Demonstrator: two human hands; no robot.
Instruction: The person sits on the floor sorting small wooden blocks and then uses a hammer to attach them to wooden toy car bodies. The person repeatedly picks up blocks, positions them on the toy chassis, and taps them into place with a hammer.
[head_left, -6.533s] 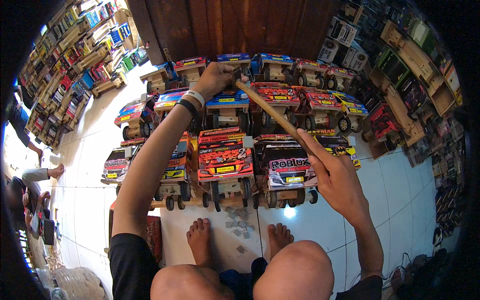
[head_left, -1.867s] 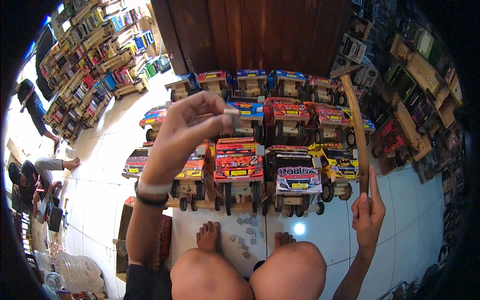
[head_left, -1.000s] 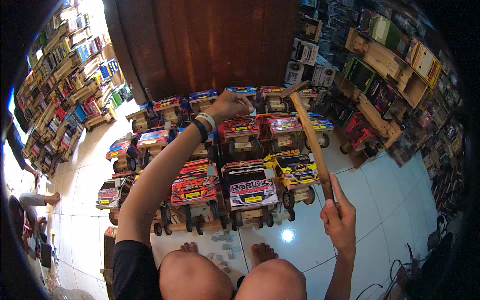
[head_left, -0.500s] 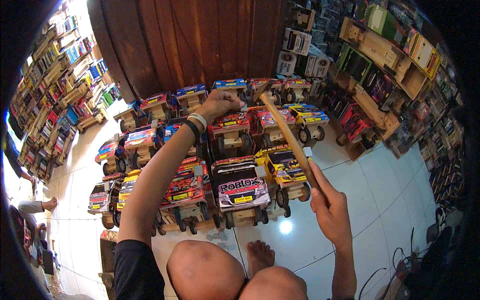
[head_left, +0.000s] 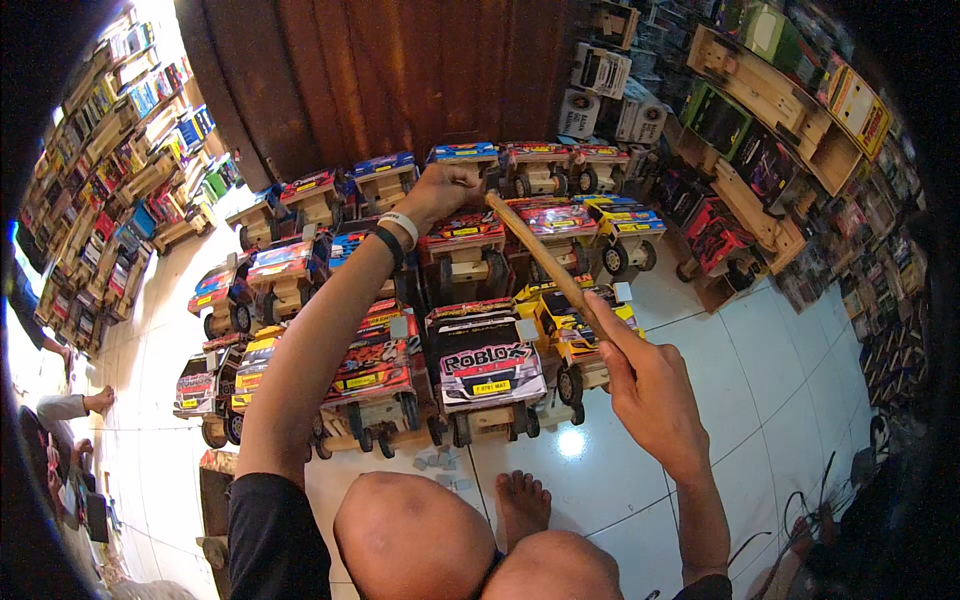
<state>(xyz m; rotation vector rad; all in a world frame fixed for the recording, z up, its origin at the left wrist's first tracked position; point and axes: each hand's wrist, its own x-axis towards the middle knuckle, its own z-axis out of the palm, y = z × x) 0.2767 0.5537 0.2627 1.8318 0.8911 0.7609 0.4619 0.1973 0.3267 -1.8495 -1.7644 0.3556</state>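
Note:
My right hand point(head_left: 655, 400) is closed round the wooden handle of a hammer point(head_left: 545, 258). Its head end is beside the fingers of my left hand point(head_left: 445, 193), over the middle row of toy trucks. Those left fingers are pinched together above a red toy truck point(head_left: 466, 240); whatever is between them is too small or hidden to name. Nearer to me are a black and white toy truck point(head_left: 487, 365) and a yellow toy truck point(head_left: 572, 325), each with a small grey piece at its upper corner.
Toy trucks stand in several rows before a brown wooden door point(head_left: 400, 80). Stacked trucks point(head_left: 110, 160) line the left, and more wooden truck bodies point(head_left: 765, 110) the right. Grey scraps point(head_left: 440, 462) lie on the tiles by my foot point(head_left: 522, 505). Another person's foot point(head_left: 100, 400) shows far left.
The hammer's head end has swung left and come close beside my left fingers. My right hand has moved slightly up with it; my left hand has shifted a little up and left.

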